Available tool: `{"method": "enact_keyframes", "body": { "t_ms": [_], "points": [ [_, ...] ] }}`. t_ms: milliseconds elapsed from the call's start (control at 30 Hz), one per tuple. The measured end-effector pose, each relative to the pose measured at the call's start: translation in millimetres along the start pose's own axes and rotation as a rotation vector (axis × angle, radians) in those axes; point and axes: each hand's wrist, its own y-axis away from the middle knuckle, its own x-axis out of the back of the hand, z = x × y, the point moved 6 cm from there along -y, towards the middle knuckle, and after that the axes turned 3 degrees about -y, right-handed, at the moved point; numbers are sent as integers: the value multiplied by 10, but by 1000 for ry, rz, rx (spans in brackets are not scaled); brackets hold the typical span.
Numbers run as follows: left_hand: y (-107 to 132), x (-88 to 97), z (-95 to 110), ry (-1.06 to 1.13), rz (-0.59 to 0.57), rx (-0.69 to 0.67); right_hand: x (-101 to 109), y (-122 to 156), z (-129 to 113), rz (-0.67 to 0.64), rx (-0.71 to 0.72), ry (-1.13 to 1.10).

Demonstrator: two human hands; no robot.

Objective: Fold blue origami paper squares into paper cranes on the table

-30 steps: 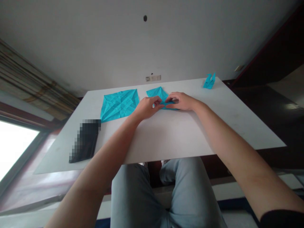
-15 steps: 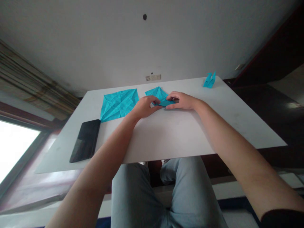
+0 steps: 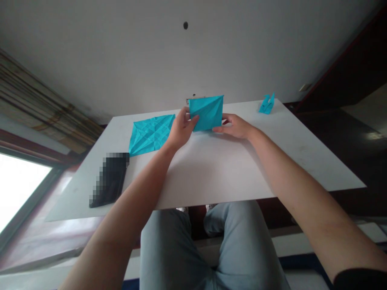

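Note:
A folded sheet of blue paper [image 3: 208, 111] stands lifted off the white table [image 3: 211, 169], its face turned toward me. My left hand [image 3: 180, 131] grips its left edge with thumb in front and fingers behind. My right hand [image 3: 236, 125] pinches its lower right corner close to the tabletop. A second blue sheet [image 3: 151, 133], creased all over, lies flat to the left of my left hand. A small finished blue paper figure [image 3: 267, 104] stands at the far right corner of the table.
A dark flat device [image 3: 109, 179] lies near the table's left front edge. A wall with a socket strip runs behind the table. My knees in light trousers show below the near edge. A window is at the far left.
The blue paper was flat on the table under both hands. Now it is raised upright and opened wider, with my left hand moved up along its left edge.

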Motion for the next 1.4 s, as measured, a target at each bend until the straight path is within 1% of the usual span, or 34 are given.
{"method": "enact_keyframes", "body": {
  "t_ms": [67,133,200,267,367,433,533,600,667,700,800,867,933,1000,1067,1167,1233,1267,1333,1400],
  "points": [
    [-33,35,22,127,58,47,-59,-5,-68,-27,-16,-112],
    [-47,74,45,197,101,81,-122,-12,-108,-49,-36,-241],
    [-43,83,59,213,89,94,-142,-26,-107,-19,-54,-321],
    [-24,50,40,210,38,104,-113,-46,-64,44,-66,-336],
    [17,-41,-79,223,-32,157,-38,-72,61,120,-81,-301],
    [42,-78,-200,210,-39,224,6,-79,180,156,-101,-265],
    [69,-59,-324,82,-25,293,55,-65,362,207,-152,-183],
    [76,-37,-315,-41,-52,276,87,-46,414,242,-143,-61],
    [77,-43,-256,-122,-114,233,92,-36,381,236,-71,104],
    [76,-54,-223,-124,-145,217,75,-35,345,210,-22,182],
    [66,-93,-151,6,-205,209,-26,-45,248,83,71,310],
    [54,-105,-125,110,-220,207,-63,-54,194,43,66,281],
    [42,-96,-90,137,-217,169,-44,-55,129,62,30,140],
    [33,-58,-35,77,-176,105,0,-39,42,80,-2,-49],
    [28,9,41,-41,-91,45,30,-10,-87,46,16,-168],
    [28,161,196,-246,115,-33,51,39,-302,-6,103,-184],
    [36,259,303,-336,251,-85,51,58,-399,14,136,-148],
    [40,288,339,-343,291,-103,49,59,-425,40,132,-135],
    [41,297,359,-274,306,-106,56,47,-435,125,97,-141],
    [38,252,330,-144,269,-74,86,23,-411,242,72,-199]
  ]
}}
